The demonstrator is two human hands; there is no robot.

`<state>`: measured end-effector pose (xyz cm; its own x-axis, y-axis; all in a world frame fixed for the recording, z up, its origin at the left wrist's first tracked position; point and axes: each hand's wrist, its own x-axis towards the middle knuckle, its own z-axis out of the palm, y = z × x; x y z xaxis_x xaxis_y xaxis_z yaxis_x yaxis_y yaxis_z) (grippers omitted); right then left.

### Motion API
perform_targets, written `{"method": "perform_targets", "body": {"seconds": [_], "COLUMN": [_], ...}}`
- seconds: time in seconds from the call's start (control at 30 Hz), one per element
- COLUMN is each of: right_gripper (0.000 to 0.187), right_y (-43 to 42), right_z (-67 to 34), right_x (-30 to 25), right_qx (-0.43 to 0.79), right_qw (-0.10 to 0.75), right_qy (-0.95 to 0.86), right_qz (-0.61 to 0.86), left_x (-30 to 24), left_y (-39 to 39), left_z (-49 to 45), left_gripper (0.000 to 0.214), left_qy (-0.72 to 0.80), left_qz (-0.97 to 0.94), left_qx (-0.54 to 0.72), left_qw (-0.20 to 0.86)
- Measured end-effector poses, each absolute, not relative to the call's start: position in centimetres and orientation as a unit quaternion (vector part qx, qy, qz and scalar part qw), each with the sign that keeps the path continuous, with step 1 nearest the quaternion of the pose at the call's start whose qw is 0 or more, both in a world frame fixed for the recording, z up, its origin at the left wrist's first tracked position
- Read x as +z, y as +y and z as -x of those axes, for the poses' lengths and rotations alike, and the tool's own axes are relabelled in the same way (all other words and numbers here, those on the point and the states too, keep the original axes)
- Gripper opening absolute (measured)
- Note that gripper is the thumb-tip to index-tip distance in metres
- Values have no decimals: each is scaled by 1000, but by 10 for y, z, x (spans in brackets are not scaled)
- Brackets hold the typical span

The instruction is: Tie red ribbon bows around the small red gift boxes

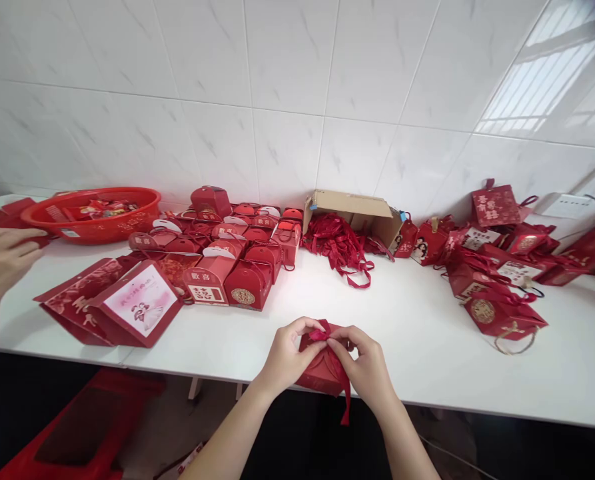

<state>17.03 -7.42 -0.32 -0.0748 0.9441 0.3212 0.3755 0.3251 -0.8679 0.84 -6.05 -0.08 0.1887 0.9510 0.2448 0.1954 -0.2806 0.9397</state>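
Observation:
A small red gift box rests at the front edge of the white table. Both my hands pinch the red ribbon on top of it. My left hand is closed on the ribbon from the left, my right hand from the right. A loose ribbon end hangs down past the table's edge.
Several red gift boxes crowd the back left, beside a red basin of sweets. An open cardboard box spills red ribbons. Red gift bags lie at right. Another person's hand reaches in at the left edge.

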Motion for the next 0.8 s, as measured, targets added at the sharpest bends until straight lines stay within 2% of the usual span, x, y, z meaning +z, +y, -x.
{"method": "perform_targets", "body": {"seconds": [0.47, 0.67, 0.8], "right_gripper": [13, 20, 27], "right_y": [-76, -74, -72], "right_z": [-168, -168, -170], "right_x": [-10, -15, -17], "right_qx": [243, 376, 413], "right_qw": [477, 480, 473], "right_qy": [-664, -613, -613], "right_qz": [522, 502, 479], "left_x": [-7, -9, -12], "left_y": [-57, -57, -48], "left_z": [-15, -15, -17], "left_gripper": [15, 16, 17], "left_qy": [465, 460, 443], "left_qz": [-661, -650, -644], "left_qx": [471, 473, 467], "left_qw": [353, 376, 414]}}
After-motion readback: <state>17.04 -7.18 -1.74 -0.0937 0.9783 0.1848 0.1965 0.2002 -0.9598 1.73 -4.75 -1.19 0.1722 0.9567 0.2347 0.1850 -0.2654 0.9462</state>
